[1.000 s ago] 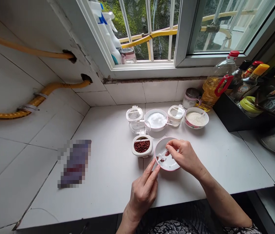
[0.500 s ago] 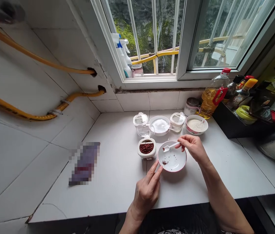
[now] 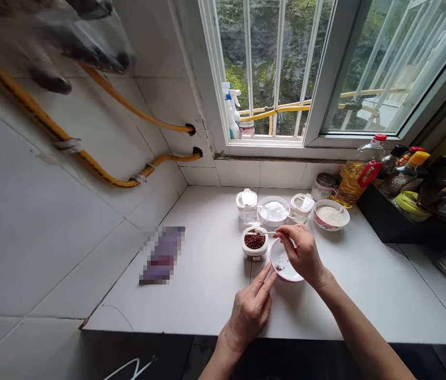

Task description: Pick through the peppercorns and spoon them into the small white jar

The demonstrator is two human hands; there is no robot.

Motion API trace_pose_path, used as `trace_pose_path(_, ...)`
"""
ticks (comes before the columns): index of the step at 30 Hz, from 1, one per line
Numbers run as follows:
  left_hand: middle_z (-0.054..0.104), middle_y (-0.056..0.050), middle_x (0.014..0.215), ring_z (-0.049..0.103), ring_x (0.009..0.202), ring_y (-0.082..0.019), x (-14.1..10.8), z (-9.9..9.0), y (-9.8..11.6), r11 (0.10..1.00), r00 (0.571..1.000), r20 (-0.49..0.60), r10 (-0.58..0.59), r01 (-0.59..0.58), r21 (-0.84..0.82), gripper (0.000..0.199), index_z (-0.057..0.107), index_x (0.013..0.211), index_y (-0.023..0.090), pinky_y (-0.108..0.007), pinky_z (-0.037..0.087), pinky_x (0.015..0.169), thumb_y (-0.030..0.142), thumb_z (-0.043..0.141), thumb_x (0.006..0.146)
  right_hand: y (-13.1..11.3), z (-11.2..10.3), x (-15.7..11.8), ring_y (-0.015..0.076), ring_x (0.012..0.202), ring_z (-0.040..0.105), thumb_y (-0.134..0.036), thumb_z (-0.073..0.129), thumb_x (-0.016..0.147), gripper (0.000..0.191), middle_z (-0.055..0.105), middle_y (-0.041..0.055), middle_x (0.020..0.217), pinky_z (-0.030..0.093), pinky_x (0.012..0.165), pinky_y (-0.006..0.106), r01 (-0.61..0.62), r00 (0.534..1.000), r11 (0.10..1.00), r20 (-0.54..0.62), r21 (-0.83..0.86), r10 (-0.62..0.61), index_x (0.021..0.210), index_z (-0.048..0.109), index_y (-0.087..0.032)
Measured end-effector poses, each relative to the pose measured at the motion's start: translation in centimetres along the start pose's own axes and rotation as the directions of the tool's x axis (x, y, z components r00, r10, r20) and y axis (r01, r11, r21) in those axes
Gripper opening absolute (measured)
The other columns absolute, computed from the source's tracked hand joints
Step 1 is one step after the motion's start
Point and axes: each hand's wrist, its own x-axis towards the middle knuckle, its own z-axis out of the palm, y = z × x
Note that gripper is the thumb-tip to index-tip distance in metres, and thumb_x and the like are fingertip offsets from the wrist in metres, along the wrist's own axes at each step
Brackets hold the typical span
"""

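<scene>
My right hand (image 3: 302, 252) pinches the handle of a small white spoon (image 3: 266, 233). The spoon's head is at the mouth of a square jar (image 3: 255, 251) of dark red grains, whose clear lid stands open behind it. Right of the jar sits a white bowl (image 3: 291, 275) with a pink rim and a few reddish crumbs inside; my right hand hides part of it. My left hand (image 3: 251, 310) touches the bowl's lower left rim with its index and middle fingers stretched out, the other fingers curled.
Behind stand a bowl of white powder (image 3: 274, 210), two lidded clear jars (image 3: 246, 200) (image 3: 302, 205) and a flowered bowl (image 3: 331, 216). An oil bottle (image 3: 353, 182) and a black box of bottles (image 3: 385, 214) are at the right. A blurred purple packet (image 3: 165, 256) lies left.
My right hand has carried the spoon left from over the bowl to the jar's mouth. My left hand keeps its place at the bowl's rim. The camera view has shifted.
</scene>
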Motion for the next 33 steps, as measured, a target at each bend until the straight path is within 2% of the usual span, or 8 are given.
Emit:
trace_pose_path(2, 0.056, -0.022, 0.141, 0.058, 0.13, -0.024, -0.1, 0.1, 0.0, 1.0, 1.0, -0.002, 0.004, -0.004, 0.005, 0.059, 0.047, 0.144, 0.01, -0.029, 0.058, 0.097, -0.005, 0.041, 0.088, 0.0, 0.0, 0.0, 0.0164, 0.06, 0.063, -0.016, 0.048, 0.1, 0.017, 0.073, 0.0027, 0.071, 0.047, 0.074, 0.033, 0.161, 0.987, 0.983, 0.02, -0.085, -0.16, 0.092, 0.063, -0.02)
trace_pose_path(4, 0.057, -0.022, 0.14, 0.059, 0.13, -0.023, -0.1, 0.2, 0.0, 1.0, 1.0, -0.011, 0.011, -0.01, 0.02, 0.058, 0.048, 0.143, 0.009, -0.029, 0.059, 0.095, -0.004, 0.041, 0.088, 0.0, -0.4, 0.0, 0.0153, 0.059, 0.062, -0.012, 0.048, 0.099, 0.017, 0.072, 0.002, 0.071, 0.046, 0.075, 0.032, 0.261, 0.965, 0.958, 0.031, -0.119, -0.259, 0.096, 0.063, -0.019)
trace_pose_path(9, 0.057, -0.021, 0.14, 0.062, 0.125, -0.023, 0.2, 0.0, 0.2, 0.999, 1.0, -0.002, 0.01, -0.01, 0.052, 0.056, 0.047, 0.143, 0.01, -0.031, 0.061, 0.093, 0.0, 0.04, 0.089, -0.2, -1.1, -0.1, 0.0151, 0.062, 0.064, -0.009, 0.05, 0.096, 0.02, 0.077, 0.0027, 0.082, 0.044, 0.077, 0.033, 0.343, 0.939, 0.933, 0.042, -0.106, -0.34, 0.104, 0.064, -0.02)
trace_pose_path(17, 0.059, -0.021, 0.138, 0.062, 0.126, -0.023, 0.5, -0.3, 0.3, 0.998, 0.999, -0.029, 0.014, -0.012, 0.064, 0.054, 0.052, 0.137, 0.009, -0.03, 0.061, 0.092, -0.001, 0.04, 0.085, 0.0, -1.2, -0.1, 0.0162, 0.06, 0.067, -0.009, 0.055, 0.094, 0.019, 0.076, 0.0025, 0.076, 0.048, 0.071, 0.034, 0.302, 0.953, 0.953, -0.027, -0.034, -0.303, 0.101, 0.067, -0.022)
trace_pose_path(22, 0.062, -0.022, 0.135, 0.061, 0.128, -0.023, 0.4, -0.4, 0.4, 0.999, 0.996, -0.083, 0.034, -0.031, 0.032, 0.051, 0.054, 0.134, 0.008, -0.03, 0.06, 0.095, -0.003, 0.041, 0.086, 1.3, -3.5, -0.9, 0.0182, 0.06, 0.066, -0.007, 0.062, 0.09, 0.022, 0.078, 0.0034, 0.08, 0.049, 0.069, 0.036, 0.25, 0.954, 0.956, -0.128, -0.156, -0.27, 0.103, 0.068, -0.024)
trace_pose_path(26, 0.065, -0.02, 0.13, 0.063, 0.124, -0.021, 0.5, -1.3, 0.3, 0.999, 0.98, -0.199, 0.024, -0.032, -0.034, 0.049, 0.056, 0.133, 0.011, -0.03, 0.06, 0.095, -0.004, 0.043, 0.088, 2.9, -5.3, -3.4, 0.0203, 0.063, 0.068, -0.007, 0.064, 0.088, 0.024, 0.077, 0.0036, 0.078, 0.05, 0.068, 0.036, 0.179, 0.969, 0.955, -0.127, -0.236, -0.213, 0.103, 0.071, -0.024)
trace_pose_path(30, 0.067, -0.012, 0.126, 0.067, 0.116, -0.019, 2.9, -3.9, -1.4, 0.983, 0.937, -0.304, -0.173, 0.143, -0.117, 0.041, 0.062, 0.128, 0.019, -0.033, 0.059, 0.096, 0.002, 0.049, 0.092, 3.7, -5.7, -6.2, 0.0202, 0.069, 0.07, -0.01, 0.061, 0.091, 0.02, 0.077, 0.0044, 0.082, 0.05, 0.07, 0.036, 0.183, 0.982, 0.944, 0.002, -0.276, -0.189, 0.102, 0.071, -0.023)
trace_pose_path(33, 0.065, -0.011, 0.131, 0.063, 0.121, -0.022, 6.5, -5.9, -4.1, 0.982, 0.915, -0.358, -0.187, 0.176, -0.064, 0.037, 0.061, 0.13, 0.021, -0.041, 0.056, 0.101, 0.012, 0.051, 0.096, 3.6, -5.3, -7.5, 0.0203, 0.073, 0.068, -0.011, 0.058, 0.093, 0.017, 0.074, 0.0056, 0.083, 0.051, 0.07, 0.035, 0.18, 0.984, 0.935, 0.055, -0.305, -0.172, 0.1, 0.07, -0.021)
